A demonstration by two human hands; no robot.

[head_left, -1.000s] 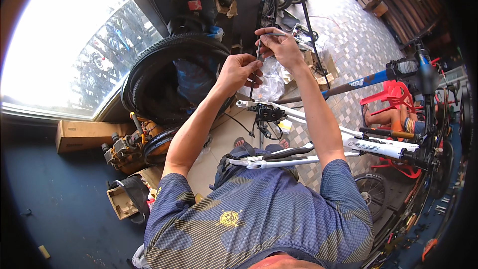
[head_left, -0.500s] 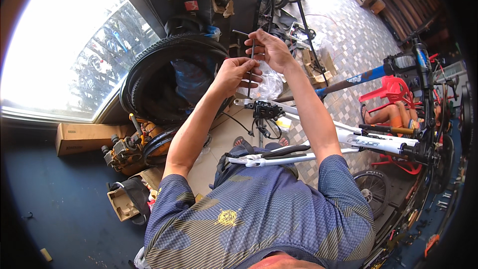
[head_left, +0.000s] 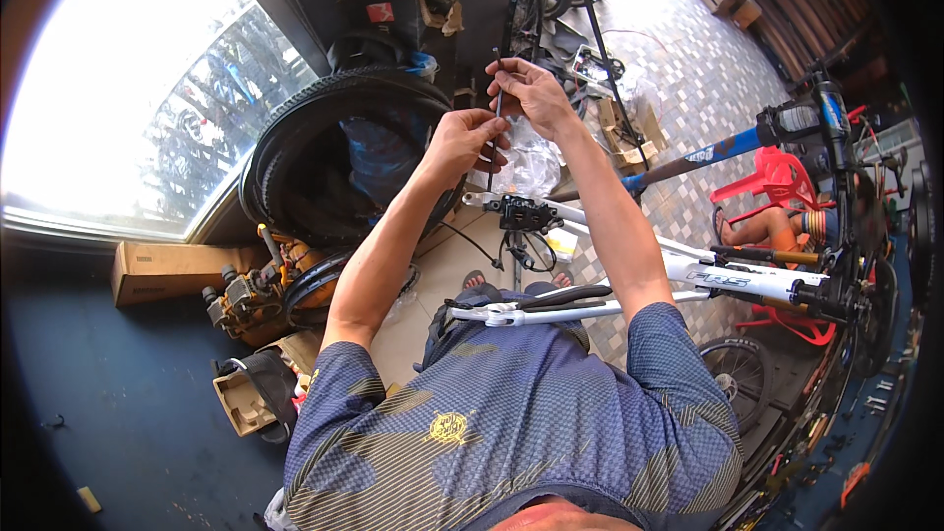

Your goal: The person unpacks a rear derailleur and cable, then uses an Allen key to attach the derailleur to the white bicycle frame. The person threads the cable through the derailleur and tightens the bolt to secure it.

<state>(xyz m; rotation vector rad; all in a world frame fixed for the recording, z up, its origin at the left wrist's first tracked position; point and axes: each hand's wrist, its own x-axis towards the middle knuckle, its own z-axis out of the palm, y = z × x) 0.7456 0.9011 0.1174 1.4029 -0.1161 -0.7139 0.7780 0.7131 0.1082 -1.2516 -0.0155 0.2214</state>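
A long, thin L-shaped hex key [head_left: 491, 177] stands nearly upright over the end of a white bicycle frame [head_left: 482, 200]. My left hand [head_left: 460, 145] pinches its shaft between thumb and fingers. Higher up, my right hand [head_left: 536, 98] has its fingers curled around the key near the bent top. The key's lower end reaches down to the frame end beside a black brake caliper [head_left: 528, 215]; whether it sits in a bolt is too small to tell. A black cable loops below the caliper.
A blue stand arm [head_left: 723, 150] holds the bike at the right. Tyres [head_left: 258, 162] are stacked at the left, near a cardboard box [head_left: 162, 273]. A person's leg [head_left: 752, 228] shows by a red chair [head_left: 777, 175]. Tools line the right edge.
The hex key has turned about its shaft: its short arm, which pointed left, now points away. My right fingers have shifted slightly around its top; my left hand stays nearly in place.
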